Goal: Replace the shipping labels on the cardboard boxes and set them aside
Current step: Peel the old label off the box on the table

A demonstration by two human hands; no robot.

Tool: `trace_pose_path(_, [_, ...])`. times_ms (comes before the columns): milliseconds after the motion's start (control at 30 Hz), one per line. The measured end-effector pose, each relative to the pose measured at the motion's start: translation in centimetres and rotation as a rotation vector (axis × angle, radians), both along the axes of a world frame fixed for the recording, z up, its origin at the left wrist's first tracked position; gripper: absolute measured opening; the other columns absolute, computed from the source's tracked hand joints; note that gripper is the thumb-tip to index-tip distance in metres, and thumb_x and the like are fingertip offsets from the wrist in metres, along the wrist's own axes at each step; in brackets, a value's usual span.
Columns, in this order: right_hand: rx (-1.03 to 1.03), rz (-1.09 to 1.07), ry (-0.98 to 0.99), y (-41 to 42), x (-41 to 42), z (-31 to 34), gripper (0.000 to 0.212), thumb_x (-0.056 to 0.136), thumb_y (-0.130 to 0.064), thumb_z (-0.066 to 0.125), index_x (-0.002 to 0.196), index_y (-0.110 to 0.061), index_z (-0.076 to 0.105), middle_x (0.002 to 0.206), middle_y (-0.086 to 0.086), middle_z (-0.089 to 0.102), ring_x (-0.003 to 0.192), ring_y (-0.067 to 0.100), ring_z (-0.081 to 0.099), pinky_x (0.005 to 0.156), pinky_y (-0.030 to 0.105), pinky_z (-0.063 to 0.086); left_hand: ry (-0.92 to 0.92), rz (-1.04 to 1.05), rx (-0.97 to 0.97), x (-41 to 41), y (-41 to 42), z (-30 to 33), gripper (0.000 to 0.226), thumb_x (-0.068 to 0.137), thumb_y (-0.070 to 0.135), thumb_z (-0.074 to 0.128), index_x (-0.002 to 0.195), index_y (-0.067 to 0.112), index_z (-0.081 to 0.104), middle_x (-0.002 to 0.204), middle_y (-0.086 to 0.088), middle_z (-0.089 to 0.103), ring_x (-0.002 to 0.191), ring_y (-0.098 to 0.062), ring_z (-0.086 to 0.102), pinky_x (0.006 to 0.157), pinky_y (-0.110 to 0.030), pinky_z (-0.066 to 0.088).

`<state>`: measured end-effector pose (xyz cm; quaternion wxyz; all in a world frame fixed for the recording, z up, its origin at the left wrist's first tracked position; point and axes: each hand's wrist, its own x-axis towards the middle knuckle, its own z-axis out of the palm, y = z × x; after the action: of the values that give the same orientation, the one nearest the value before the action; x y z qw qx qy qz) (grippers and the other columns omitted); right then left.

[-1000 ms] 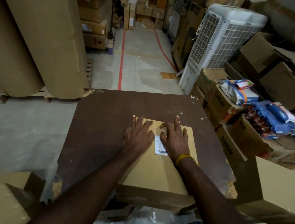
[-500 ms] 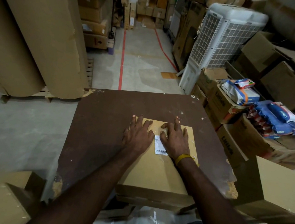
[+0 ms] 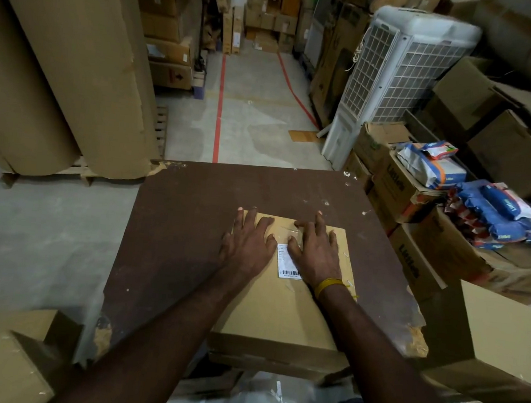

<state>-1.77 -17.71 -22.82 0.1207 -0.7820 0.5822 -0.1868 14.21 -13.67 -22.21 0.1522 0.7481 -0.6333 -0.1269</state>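
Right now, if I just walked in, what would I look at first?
Probably the two hands, left hand and right hand, pressing flat on the flat brown cardboard box in the middle of the dark brown table. Between them sits a small white barcode label. Next, the tall white grilled air cooler standing behind the table on the right.
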Motion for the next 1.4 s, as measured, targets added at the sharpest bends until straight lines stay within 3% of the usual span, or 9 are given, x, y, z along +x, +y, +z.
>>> trace_pose_path(167, [-0.017, 0.005, -0.022, 0.13, 0.16, 0.16, 0.019, 0.096, -0.034, 0.051, 0.113, -0.026, 0.052, 0.16, 0.012, 0.025, 0.152, 0.023, 0.012, 0.117, 0.051, 0.018, -0.028, -0.003, -0.009, 0.1, -0.13, -0.24, 0.05, 0.101, 0.045, 0.039, 0.15, 0.037, 0.032, 0.165, 0.001, 0.016, 0.154, -0.026, 0.005, 0.113, -0.053, 0.031])
trace_pose_path(333, [0.019, 0.024, 0.072, -0.02, 0.15, 0.14, 0.032, 0.099, -0.036, 0.042, 0.13, -0.038, 0.051, 0.166, 0.01, 0.006, 0.151, 0.025, 0.016, 0.121, 0.052, 0.013, -0.004, -0.007, 0.009, 0.16, -0.1, -0.16, 0.051, 0.102, 0.046, 0.038, 0.151, 0.036, 0.031, 0.166, 0.002, 0.013, 0.154, -0.026, 0.002, 0.114, -0.055, 0.029])
trace_pose_path(467, [0.026, 0.032, 0.043, 0.08, 0.22, 0.25, 0.021, 0.1, -0.033, 0.042, 0.118, -0.038, 0.053, 0.166, 0.009, 0.006, 0.152, 0.026, 0.015, 0.121, 0.054, 0.01, -0.01, -0.013, 0.016, 0.2, 0.01, 0.1, 0.051, 0.102, 0.046, 0.038, 0.152, 0.037, 0.03, 0.166, 0.002, 0.011, 0.154, -0.026, 0.002, 0.114, -0.055, 0.03])
trace_pose_path(600, [0.034, 0.036, 0.07, 0.09, 0.08, 0.39, 0.031, 0.101, -0.035, 0.042, 0.131, -0.037, 0.048, 0.167, 0.008, 0.003, 0.151, 0.025, 0.019, 0.121, 0.054, 0.011, -0.023, -0.015, 0.02, 0.15, 0.0, 0.08, 0.052, 0.102, 0.047, 0.037, 0.152, 0.036, 0.028, 0.166, 0.002, 0.01, 0.154, -0.026, 0.002, 0.114, -0.054, 0.029])
trace_pose_path(767, [0.03, 0.039, 0.026, 0.19, 0.12, 0.3, 0.022, 0.1, -0.034, 0.044, 0.12, -0.037, 0.053, 0.166, 0.008, 0.01, 0.152, 0.025, 0.015, 0.121, 0.053, 0.009, -0.033, -0.019, 0.022, 0.29, -0.05, -0.07, 0.052, 0.102, 0.047, 0.036, 0.152, 0.036, 0.028, 0.166, 0.001, 0.011, 0.154, -0.026, 0.002, 0.113, -0.054, 0.031])
trace_pose_path(967, [0.046, 0.039, 0.025, 0.03, -0.12, 0.29, 0.03, 0.099, -0.036, 0.046, 0.129, -0.033, 0.049, 0.166, 0.009, 0.011, 0.152, 0.021, 0.015, 0.122, 0.052, 0.009, -0.022, -0.019, 0.016, 0.24, -0.04, -0.03, 0.051, 0.102, 0.047, 0.036, 0.151, 0.036, 0.03, 0.166, 0.001, 0.013, 0.154, -0.026, 0.002, 0.113, -0.054, 0.031])
trace_pose_path(1100, [0.027, 0.033, -0.001, 0.0, -0.07, 0.13, 0.023, 0.098, -0.034, 0.049, 0.12, -0.032, 0.054, 0.164, 0.009, 0.019, 0.152, 0.02, 0.015, 0.121, 0.052, 0.01, -0.027, -0.011, 0.011, 0.15, 0.05, 0.09, 0.051, 0.102, 0.046, 0.037, 0.151, 0.037, 0.03, 0.166, 0.002, 0.013, 0.154, -0.025, 0.002, 0.113, -0.054, 0.031])
trace_pose_path(1300, [0.021, 0.027, -0.023, 0.0, -0.22, 0.1, 0.032, 0.098, -0.035, 0.051, 0.128, -0.029, 0.051, 0.159, 0.007, 0.029, 0.151, 0.019, 0.018, 0.121, 0.05, 0.013, -0.011, -0.01, 0.028, 0.07, -0.07, 0.13, 0.052, 0.102, 0.047, 0.037, 0.152, 0.037, 0.029, 0.166, 0.002, 0.011, 0.154, -0.024, 0.0, 0.114, -0.055, 0.029])
trace_pose_path(1400, [0.026, 0.01, -0.051, -0.13, -0.26, 0.13, 0.026, 0.096, -0.036, 0.052, 0.121, -0.031, 0.057, 0.154, 0.003, 0.039, 0.147, 0.019, 0.027, 0.12, 0.048, 0.013, -0.025, -0.02, 0.032, 0.08, -0.03, 0.22, 0.052, 0.102, 0.048, 0.036, 0.153, 0.036, 0.027, 0.167, 0.001, 0.01, 0.154, -0.026, 0.0, 0.114, -0.055, 0.029])
